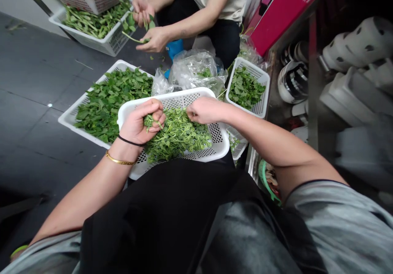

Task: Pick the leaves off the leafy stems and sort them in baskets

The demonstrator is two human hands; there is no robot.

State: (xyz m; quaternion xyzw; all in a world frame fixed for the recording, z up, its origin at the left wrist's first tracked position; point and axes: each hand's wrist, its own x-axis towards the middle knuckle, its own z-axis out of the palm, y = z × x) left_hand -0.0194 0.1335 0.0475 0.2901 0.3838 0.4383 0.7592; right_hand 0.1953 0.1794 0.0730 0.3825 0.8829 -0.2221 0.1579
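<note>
A white perforated basket (219, 143) rests before me, with a heap of green leafy sprigs (178, 135) in it. My left hand (143, 122) is closed around a small bunch of the same greens (149, 121), above the basket's left part. Over the heap's upper right, my right hand (202, 110) has its fingers pinched together, pointing down. Whatever those fingertips hold, if anything, is hidden by the hand.
A larger basket of green leaves (113, 98) stands at left, a smaller basket (267, 86) at right. Behind lies a clear plastic bag (196, 71). Opposite, a co-worker's hands (156, 39) hold a leafy stem. Stacked baskets (113, 47) stand back left; shelves of dishes (346, 98) at right.
</note>
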